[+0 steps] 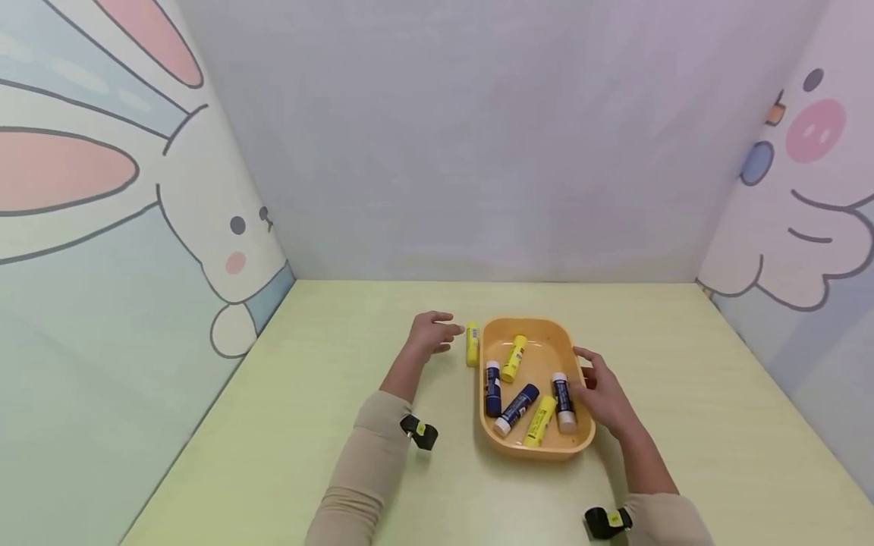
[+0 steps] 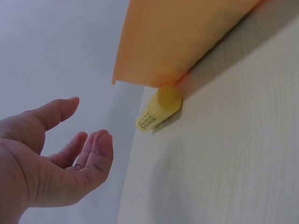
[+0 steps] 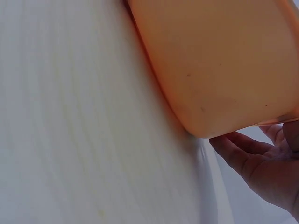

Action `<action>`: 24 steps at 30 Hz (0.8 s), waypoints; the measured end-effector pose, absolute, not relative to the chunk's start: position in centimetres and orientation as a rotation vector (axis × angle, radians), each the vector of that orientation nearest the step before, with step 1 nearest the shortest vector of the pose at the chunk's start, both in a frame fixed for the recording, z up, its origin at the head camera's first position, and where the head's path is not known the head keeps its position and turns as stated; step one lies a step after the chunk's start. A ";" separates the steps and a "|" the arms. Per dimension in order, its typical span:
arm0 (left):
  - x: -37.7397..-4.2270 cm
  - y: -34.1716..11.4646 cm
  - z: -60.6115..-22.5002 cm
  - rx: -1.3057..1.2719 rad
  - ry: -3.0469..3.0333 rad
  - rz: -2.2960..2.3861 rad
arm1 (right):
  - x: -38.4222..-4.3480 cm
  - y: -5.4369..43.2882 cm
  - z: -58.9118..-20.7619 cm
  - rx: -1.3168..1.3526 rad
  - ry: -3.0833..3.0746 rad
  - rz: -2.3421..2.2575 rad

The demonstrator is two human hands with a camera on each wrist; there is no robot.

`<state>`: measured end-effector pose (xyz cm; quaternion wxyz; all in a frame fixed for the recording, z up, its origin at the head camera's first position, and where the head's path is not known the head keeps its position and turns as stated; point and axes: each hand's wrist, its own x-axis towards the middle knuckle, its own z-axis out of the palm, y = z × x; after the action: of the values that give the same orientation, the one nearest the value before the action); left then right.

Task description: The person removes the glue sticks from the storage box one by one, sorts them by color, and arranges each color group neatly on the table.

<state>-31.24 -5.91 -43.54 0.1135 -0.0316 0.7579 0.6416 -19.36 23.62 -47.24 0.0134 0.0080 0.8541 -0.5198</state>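
Note:
An orange plastic tray (image 1: 536, 453) holds two yellow glue sticks (image 1: 514, 358) and three dark blue glue sticks with white ends (image 1: 493, 388). Another yellow glue stick (image 1: 473, 345) lies on the table against the tray's left side; the left wrist view shows it end-on beside the tray wall (image 2: 177, 37). My left hand (image 1: 432, 334) is just left of that stick, fingers loosely bent and holding nothing. My right hand (image 1: 606, 393) grips the tray's right rim, thumb over the edge and fingers along the outer wall, partly hidden in the right wrist view.
The pale yellow-green table (image 1: 300, 425) meets a plain wall (image 1: 478, 152) at the back. Side walls carry a cartoon rabbit (image 1: 205, 220) on the left and a cartoon pig (image 1: 799, 205) on the right. Black bands (image 1: 419, 432) sit on both sleeves.

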 end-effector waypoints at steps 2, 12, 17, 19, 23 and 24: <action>-31.0 -5.7 -43.3 -0.075 2.200 1.895 | -19.3 23.7 -47.3 0.025 2.662 -1.624; -30.2 -4.7 -41.8 -0.031 2.176 1.912 | -19.5 23.7 -47.0 0.030 2.670 -1.632; -29.9 -4.1 -41.6 -0.029 2.139 1.929 | -19.3 23.6 -46.7 0.050 2.662 -1.634; -29.8 -3.9 -41.6 -0.034 2.132 1.929 | -19.3 23.6 -46.7 0.053 2.662 -1.635; -29.7 -3.3 -41.4 -0.039 2.134 1.929 | -19.5 23.6 -46.7 0.042 2.671 -1.637; -29.7 -3.2 -41.3 -0.040 2.136 1.926 | -19.5 23.6 -46.7 0.043 2.673 -1.638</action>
<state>-29.71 -3.22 -41.32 0.1321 -0.0137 0.7361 0.6637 -19.52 23.55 -46.68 0.0031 0.0138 0.8525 -0.5226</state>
